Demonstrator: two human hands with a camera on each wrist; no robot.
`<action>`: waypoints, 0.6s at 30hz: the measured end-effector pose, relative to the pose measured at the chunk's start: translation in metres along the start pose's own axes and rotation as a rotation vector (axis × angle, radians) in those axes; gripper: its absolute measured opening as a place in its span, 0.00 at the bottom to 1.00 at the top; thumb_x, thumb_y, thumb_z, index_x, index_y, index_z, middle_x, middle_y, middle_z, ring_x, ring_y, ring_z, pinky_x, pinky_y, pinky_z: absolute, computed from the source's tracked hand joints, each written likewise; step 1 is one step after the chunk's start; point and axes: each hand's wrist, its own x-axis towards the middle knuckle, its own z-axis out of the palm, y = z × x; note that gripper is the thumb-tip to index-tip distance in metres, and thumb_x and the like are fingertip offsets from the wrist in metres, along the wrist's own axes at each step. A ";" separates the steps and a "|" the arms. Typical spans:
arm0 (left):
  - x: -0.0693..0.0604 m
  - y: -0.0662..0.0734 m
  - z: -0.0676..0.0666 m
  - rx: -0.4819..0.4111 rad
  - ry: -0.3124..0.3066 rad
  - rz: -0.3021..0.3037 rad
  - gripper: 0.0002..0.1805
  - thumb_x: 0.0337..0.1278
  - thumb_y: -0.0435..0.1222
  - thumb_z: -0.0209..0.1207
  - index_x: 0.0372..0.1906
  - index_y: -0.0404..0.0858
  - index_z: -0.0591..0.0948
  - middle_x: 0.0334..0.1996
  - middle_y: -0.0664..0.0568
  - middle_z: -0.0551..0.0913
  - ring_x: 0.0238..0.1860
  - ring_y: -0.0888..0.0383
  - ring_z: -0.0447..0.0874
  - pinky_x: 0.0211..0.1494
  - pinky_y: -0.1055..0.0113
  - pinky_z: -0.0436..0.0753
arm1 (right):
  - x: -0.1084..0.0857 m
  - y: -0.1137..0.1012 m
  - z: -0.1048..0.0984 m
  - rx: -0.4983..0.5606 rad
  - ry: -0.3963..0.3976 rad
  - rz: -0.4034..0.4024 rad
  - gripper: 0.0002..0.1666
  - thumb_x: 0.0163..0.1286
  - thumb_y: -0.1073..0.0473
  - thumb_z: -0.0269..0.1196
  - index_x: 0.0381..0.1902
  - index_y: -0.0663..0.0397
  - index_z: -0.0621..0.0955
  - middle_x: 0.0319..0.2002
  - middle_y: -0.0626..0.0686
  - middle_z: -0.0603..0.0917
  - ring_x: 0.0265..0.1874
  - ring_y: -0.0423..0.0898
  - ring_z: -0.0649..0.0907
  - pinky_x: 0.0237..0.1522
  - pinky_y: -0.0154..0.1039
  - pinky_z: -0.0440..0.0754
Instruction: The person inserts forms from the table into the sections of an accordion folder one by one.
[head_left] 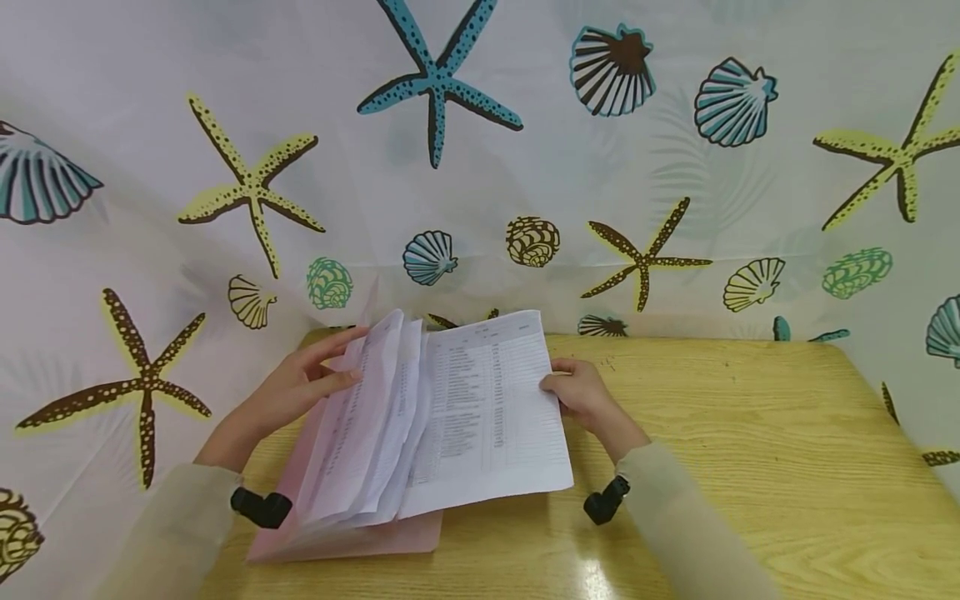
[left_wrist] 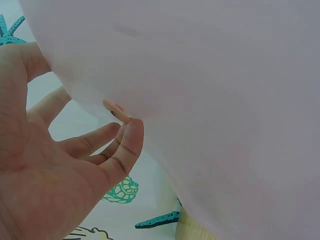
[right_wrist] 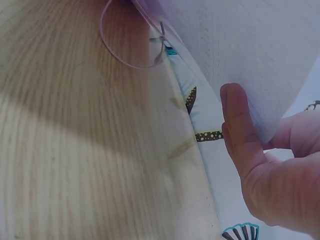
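Observation:
A pink folder (head_left: 405, 537) lies open on the table, holding a stack of printed sheets (head_left: 480, 408) that fan out to the right. My left hand (head_left: 303, 379) grips the upper left edge of the folder's raised cover and pages. In the left wrist view, curled fingertips (left_wrist: 132, 135) touch the pale pink cover (left_wrist: 225, 100) beside a small peach disc (left_wrist: 116, 111), while other fingers pass behind it. On the other side, my right hand (head_left: 585, 392) pinches the right edge of the sheets, lifting them off the table. The right wrist view shows the sheet corner (right_wrist: 265, 115) between thumb and fingers.
The wooden table (head_left: 750, 433) extends to the right. A patterned cloth (head_left: 525, 167) with starfish and shells hangs behind and at both sides. A thin looped string (right_wrist: 102, 35) hangs near the folder. Each wrist wears a black camera (head_left: 261, 507).

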 end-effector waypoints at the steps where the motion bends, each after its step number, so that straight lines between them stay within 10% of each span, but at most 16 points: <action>1: 0.000 0.000 0.000 0.001 0.001 0.001 0.37 0.75 0.41 0.61 0.83 0.47 0.63 0.77 0.39 0.65 0.56 0.37 0.80 0.54 0.63 0.86 | 0.000 0.000 0.002 -0.004 -0.006 -0.004 0.24 0.72 0.70 0.59 0.64 0.71 0.79 0.46 0.64 0.88 0.29 0.42 0.87 0.29 0.34 0.85; 18: 0.001 -0.004 -0.002 0.021 -0.003 0.019 0.35 0.76 0.37 0.59 0.82 0.44 0.64 0.77 0.37 0.65 0.53 0.42 0.80 0.52 0.67 0.85 | -0.002 -0.001 0.008 -0.019 -0.084 -0.059 0.25 0.73 0.68 0.59 0.66 0.70 0.78 0.50 0.68 0.88 0.32 0.45 0.89 0.32 0.37 0.87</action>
